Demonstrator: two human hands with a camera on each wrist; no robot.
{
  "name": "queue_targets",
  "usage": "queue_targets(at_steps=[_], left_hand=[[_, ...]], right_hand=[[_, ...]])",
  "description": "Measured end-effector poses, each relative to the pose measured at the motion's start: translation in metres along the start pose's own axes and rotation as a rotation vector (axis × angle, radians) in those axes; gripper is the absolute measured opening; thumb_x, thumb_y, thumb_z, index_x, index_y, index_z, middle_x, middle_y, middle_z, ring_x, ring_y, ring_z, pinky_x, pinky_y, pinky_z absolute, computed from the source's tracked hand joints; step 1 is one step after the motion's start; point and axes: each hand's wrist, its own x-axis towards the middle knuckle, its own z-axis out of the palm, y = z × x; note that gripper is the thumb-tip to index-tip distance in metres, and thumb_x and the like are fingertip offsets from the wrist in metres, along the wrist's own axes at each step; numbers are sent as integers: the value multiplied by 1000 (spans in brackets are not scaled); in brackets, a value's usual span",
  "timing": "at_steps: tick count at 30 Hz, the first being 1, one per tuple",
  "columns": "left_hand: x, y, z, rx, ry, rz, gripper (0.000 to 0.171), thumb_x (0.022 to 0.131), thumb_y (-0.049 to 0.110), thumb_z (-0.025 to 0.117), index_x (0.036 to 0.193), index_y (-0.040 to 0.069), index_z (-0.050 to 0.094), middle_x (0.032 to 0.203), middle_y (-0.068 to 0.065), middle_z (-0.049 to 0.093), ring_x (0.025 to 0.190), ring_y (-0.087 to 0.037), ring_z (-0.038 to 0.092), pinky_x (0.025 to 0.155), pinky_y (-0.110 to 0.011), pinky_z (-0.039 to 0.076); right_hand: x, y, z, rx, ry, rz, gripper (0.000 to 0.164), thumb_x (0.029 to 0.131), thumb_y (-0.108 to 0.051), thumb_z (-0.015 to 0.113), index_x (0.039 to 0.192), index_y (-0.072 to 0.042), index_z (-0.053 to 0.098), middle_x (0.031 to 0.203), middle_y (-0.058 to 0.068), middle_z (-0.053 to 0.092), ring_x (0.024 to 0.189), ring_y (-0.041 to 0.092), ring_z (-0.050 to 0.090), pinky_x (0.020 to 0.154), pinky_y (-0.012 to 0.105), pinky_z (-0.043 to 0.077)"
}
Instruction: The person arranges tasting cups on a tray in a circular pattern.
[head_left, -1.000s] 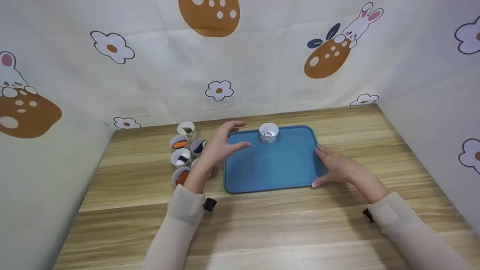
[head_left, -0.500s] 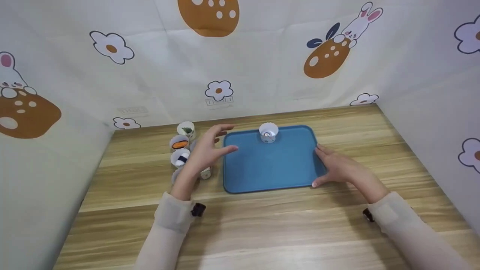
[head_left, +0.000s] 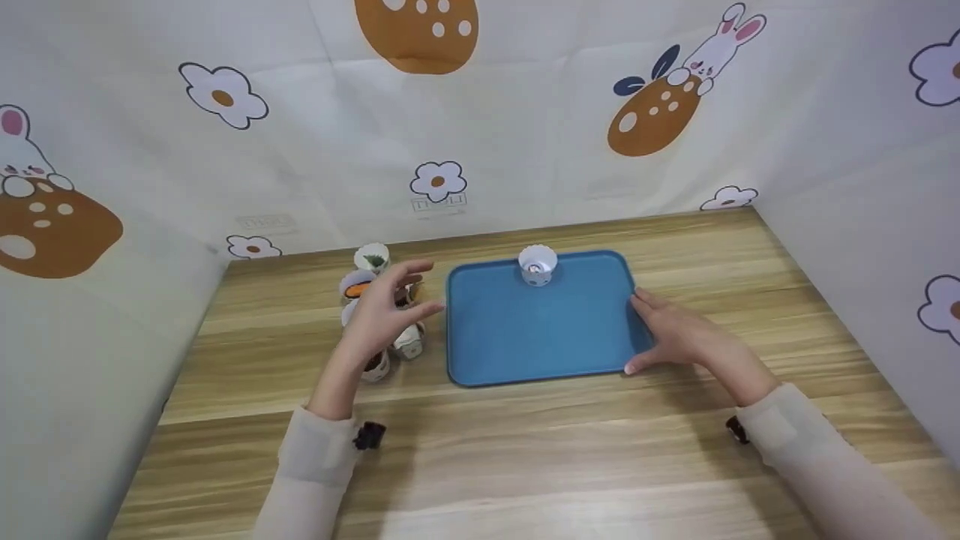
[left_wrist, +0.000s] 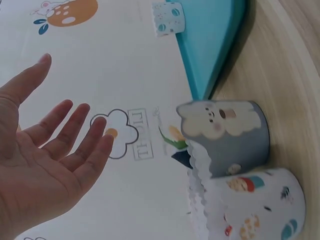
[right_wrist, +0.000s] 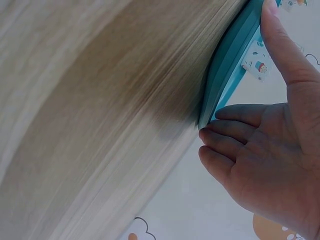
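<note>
My left hand hovers over a cluster of paper cups at the left, thumb and fingers spread apart with nothing between them. In the left wrist view, a grey bear-print cup and a white printed cup stand below and beside that hand. Some of the cluster is hidden behind the hand. My right hand rests against the right side of a blue tray, fingertips at its right rim and thumb near its front corner. A single white cup stands at the tray's back edge with a small item inside.
A cup with a green leaf-like piece and a cup with an orange piece belong to the cluster left of the tray. Printed cloth hangs behind the wooden table and at its sides.
My left hand has moved left and slightly toward me, from over the tray's left edge to over the cup cluster. The right hand and the tray have stayed put.
</note>
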Motion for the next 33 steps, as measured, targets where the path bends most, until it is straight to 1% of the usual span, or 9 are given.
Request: queue_targets(at_steps=[5, 11, 14, 18, 23, 29, 33], left_hand=[[-8, -8, -8, 14, 14, -11, 60, 89, 17, 76, 142, 3, 51, 147, -16, 52, 137, -38, 47, 115, -53, 38], [-17, -16, -16, -18, 28, -28, 59, 90, 14, 74, 142, 3, 50, 147, -19, 51, 138, -39, 46, 115, -56, 36], [-21, -19, -19, -11, 42, -37, 57, 90, 13, 74, 141, 2, 51, 146, -19, 51, 138, -39, 46, 115, -57, 35], [-26, -24, -23, 7, 56, -58, 57, 90, 14, 74, 141, 3, 52, 146, -18, 51, 137, -40, 47, 115, -57, 36], [-32, -33, -28, -5, 52, -94, 56, 92, 16, 72, 142, 3, 50, 149, -18, 50, 139, -39, 46, 116, -55, 35], [-39, -42, -33, -63, 66, -123, 52, 91, 8, 72, 138, -1, 51, 146, -24, 50, 136, -42, 47, 116, -55, 35], [-44, -47, -36, -57, 74, -152, 53, 90, 7, 72, 138, -2, 51, 146, -23, 51, 135, -42, 48, 117, -54, 35]], right_hand=[[0, 0, 0, 6, 2, 0, 125, 70, -61, 82, 152, 12, 21, 162, 31, 15, 147, 50, 22, 118, 61, 26], [-1, 2, 1, 0, 1, 2, 126, 70, -61, 82, 153, 12, 20, 162, 31, 15, 148, 50, 22, 118, 61, 26], [-1, 1, 1, -1, 3, 3, 126, 70, -61, 81, 153, 11, 20, 162, 31, 15, 147, 50, 22, 117, 61, 27], [0, 0, 0, -3, 0, 0, 126, 70, -62, 81, 153, 11, 20, 162, 31, 15, 147, 50, 23, 117, 61, 27], [0, 0, -1, 0, -2, -3, 125, 71, -60, 82, 152, 13, 20, 161, 32, 16, 147, 50, 24, 117, 61, 28], [0, -1, 0, 14, -2, 0, 126, 71, -60, 82, 153, 12, 19, 162, 32, 15, 147, 50, 23, 118, 60, 27], [0, -1, 0, 14, 1, 1, 125, 71, -60, 82, 153, 12, 20, 162, 32, 15, 147, 49, 23, 118, 61, 26]])
